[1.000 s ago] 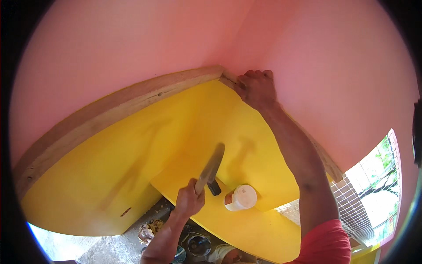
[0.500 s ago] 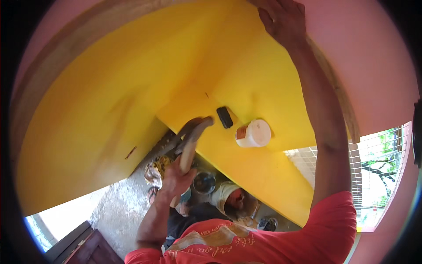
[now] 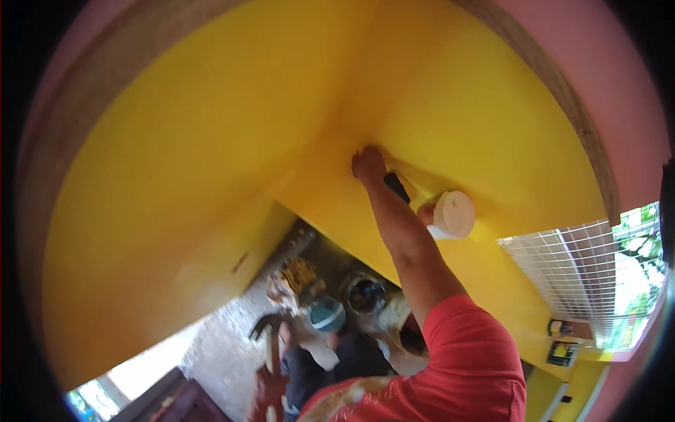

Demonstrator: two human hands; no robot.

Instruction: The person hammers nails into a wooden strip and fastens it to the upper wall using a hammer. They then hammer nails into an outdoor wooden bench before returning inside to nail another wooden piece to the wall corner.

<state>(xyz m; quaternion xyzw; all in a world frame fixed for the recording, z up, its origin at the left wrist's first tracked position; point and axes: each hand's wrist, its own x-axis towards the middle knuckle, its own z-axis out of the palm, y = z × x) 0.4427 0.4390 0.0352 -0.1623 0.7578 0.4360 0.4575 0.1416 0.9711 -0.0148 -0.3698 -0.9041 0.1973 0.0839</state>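
Note:
In my left hand (image 3: pixel 267 387), low in the view, a claw hammer (image 3: pixel 272 352) stands head-up, my fingers wrapped round its wooden handle. My right arm stretches across the yellow shelf (image 3: pixel 316 184) toward the inner corner. There my right hand (image 3: pixel 370 164) is closed against the surface; a thin dark sliver shows at its fingertips, too small to name. A black oblong object (image 3: pixel 397 187) lies just beside that wrist, partly covered by the forearm. Right of the arm sits a white lidded tub (image 3: pixel 453 214).
Wooden trim (image 3: pixel 562 91) edges the yellow panels, with pink wall beyond. A wire mesh window (image 3: pixel 562 267) is at the right. Down on the floor are a teal round container (image 3: pixel 327 314), a dark bowl (image 3: pixel 365 293) and a patterned cloth bundle (image 3: pixel 295 278). Small boxes (image 3: pixel 562 352) stand lower right.
My right hand has come down from the upper trim to the shelf's corner, where a thin sliver lay before. My left hand has lowered the hammer from the shelf edge toward my body.

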